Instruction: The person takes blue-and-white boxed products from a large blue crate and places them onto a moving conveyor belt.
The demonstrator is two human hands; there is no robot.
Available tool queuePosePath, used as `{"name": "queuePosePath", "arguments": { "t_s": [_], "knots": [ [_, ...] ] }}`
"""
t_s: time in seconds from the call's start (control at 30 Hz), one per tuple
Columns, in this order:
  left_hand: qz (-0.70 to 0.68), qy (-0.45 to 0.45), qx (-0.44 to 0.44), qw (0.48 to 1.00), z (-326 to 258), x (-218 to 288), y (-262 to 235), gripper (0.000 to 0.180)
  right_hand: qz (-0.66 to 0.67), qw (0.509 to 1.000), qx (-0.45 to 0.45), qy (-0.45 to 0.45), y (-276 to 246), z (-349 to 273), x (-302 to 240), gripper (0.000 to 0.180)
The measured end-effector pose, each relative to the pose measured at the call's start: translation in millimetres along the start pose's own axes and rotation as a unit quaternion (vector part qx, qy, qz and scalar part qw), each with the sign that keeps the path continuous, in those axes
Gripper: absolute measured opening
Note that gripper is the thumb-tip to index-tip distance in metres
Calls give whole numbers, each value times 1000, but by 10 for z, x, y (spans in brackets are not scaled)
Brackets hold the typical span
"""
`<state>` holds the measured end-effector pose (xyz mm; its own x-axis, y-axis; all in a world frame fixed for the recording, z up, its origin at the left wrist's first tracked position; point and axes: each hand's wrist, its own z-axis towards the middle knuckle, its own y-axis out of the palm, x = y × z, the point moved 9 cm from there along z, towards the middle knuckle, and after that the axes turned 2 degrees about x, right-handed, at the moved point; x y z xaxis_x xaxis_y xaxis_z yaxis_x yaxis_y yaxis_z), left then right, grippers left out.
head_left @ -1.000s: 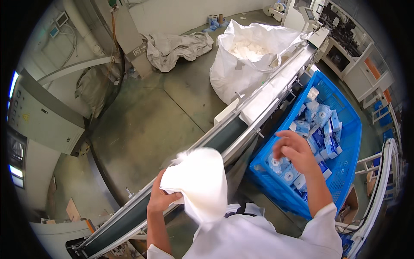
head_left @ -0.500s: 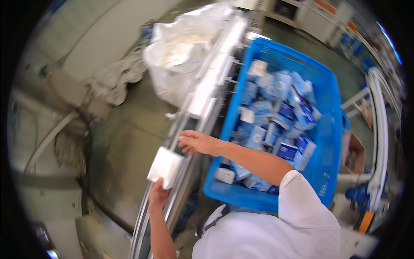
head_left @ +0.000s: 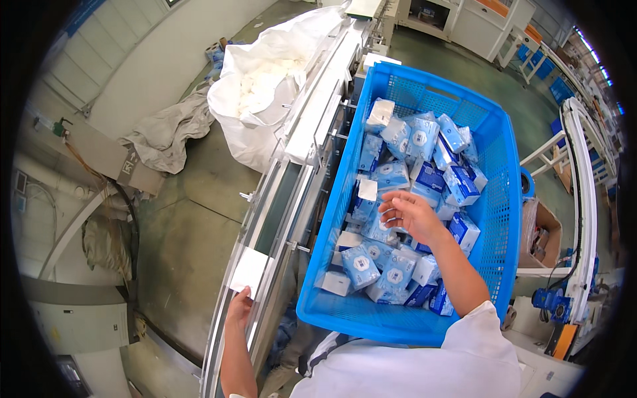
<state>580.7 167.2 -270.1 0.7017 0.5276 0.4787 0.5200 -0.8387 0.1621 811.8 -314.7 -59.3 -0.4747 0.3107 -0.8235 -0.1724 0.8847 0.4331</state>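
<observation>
A small stack of white tissues (head_left: 251, 268) lies on the narrow conveyor. At its near edge, my left hand (head_left: 240, 308) pinches it, with the thumb on top and the other fingers mostly hidden. My right hand (head_left: 408, 213) is over the large blue plastic crate (head_left: 492, 229), its fingers loosely spread and slightly curled, holding nothing. Blue-and-white tissue packs (head_left: 391, 272) are heaped in the crate beneath it, some with white ends showing.
The conveyor (head_left: 282, 192) runs away from me along the crate's left side, carrying white material (head_left: 312, 136) farther up. Beyond its left side stands a large white sack (head_left: 229, 113) with white scraps inside. A cardboard box (head_left: 545, 222) sits right of the crate.
My right hand has moved right, from above the conveyor to over the crate. My left hand and the tissue stack are slightly nearer me in the picture, as the view has shifted too.
</observation>
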Motion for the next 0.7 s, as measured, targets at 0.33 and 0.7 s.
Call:
{"name": "queuePosePath", "arguments": {
  "t_s": [0.33,0.7],
  "knots": [
    [39,47,42,997,-36,76,-87,40,-50,996,66,-40,-315,-24,-142,29],
    [142,394,130,899,-1958,387,790,28,-519,819,228,89,-2122,277,1819,35]
  ]
}}
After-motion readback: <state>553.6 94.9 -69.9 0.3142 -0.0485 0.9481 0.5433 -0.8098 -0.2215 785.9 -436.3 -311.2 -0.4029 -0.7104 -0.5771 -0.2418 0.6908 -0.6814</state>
